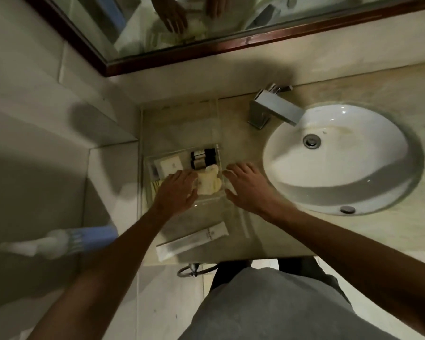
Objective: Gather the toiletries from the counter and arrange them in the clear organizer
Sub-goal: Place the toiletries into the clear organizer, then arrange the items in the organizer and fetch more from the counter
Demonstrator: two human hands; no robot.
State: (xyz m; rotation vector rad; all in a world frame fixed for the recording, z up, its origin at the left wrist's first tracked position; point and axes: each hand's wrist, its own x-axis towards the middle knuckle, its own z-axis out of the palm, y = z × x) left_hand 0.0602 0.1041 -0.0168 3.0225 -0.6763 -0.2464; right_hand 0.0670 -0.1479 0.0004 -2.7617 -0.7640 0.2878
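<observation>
A clear organizer [215,149] sits on the marble counter left of the sink. Inside it lie a white square packet [170,166], two small dark bottles [203,158] and a cream-coloured soft item [209,183]. My left hand [178,191] rests flat over the organizer's front left part, fingers spread, touching the cream item. Beside the organizer's right wall is my right hand [248,186], fingers apart and empty. A long white tube [193,241] lies on the counter near the front edge, below both hands.
The round white sink [341,173] and its square chrome faucet [275,110] take up the right side. A mirror [206,28] runs along the back wall. A blue-and-white bottle [59,242] is at the lower left, beyond the counter's edge.
</observation>
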